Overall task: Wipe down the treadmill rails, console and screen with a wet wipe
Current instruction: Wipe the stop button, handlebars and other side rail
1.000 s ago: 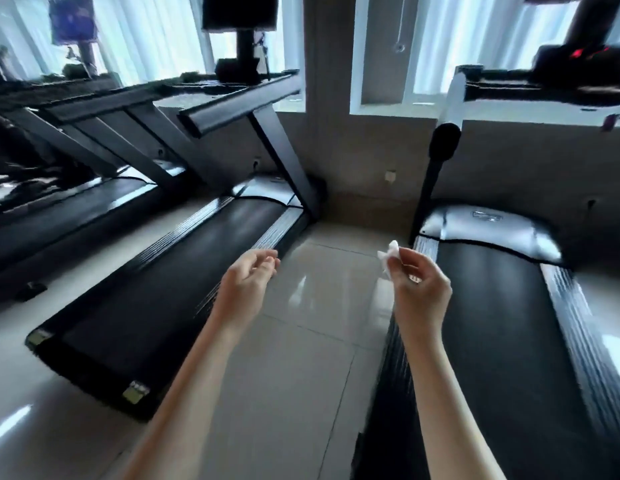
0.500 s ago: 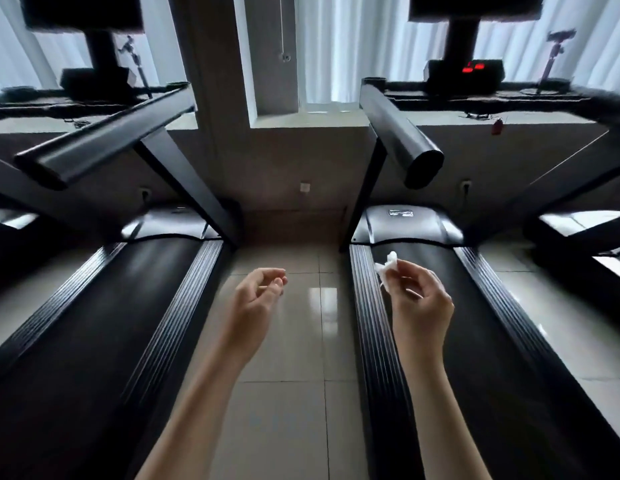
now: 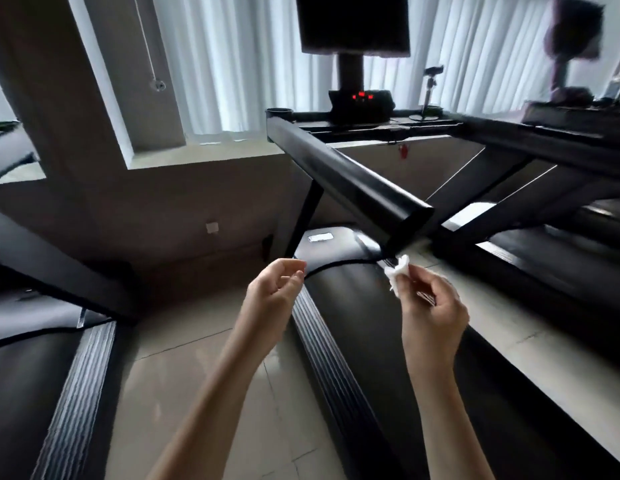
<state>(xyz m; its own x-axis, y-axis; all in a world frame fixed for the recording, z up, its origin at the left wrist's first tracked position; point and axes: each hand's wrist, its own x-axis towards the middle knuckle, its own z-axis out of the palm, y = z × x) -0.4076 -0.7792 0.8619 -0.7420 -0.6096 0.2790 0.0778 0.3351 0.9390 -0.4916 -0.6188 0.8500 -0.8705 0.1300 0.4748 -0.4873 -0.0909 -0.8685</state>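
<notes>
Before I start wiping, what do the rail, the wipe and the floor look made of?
Rail: black, smooth, semi-gloss tube, probably coated metal or hard plastic; a soft highlight runs along it.
Wipe: white, thin, crumpled sheet, likely nonwoven fibre; it bunches where the right hand pinches it.
Floor: pale glossy tiles, ceramic by the look; grout lines and reflections show.

Rm w/ pale glossy floor tiles, thin grout lines. Beige wall under a light window sill; thick pillar at left. White pleated curtains over the windows, daylight glowing thru. Pull cord hangs beside the pillar; small white socket low on wall.
</notes>
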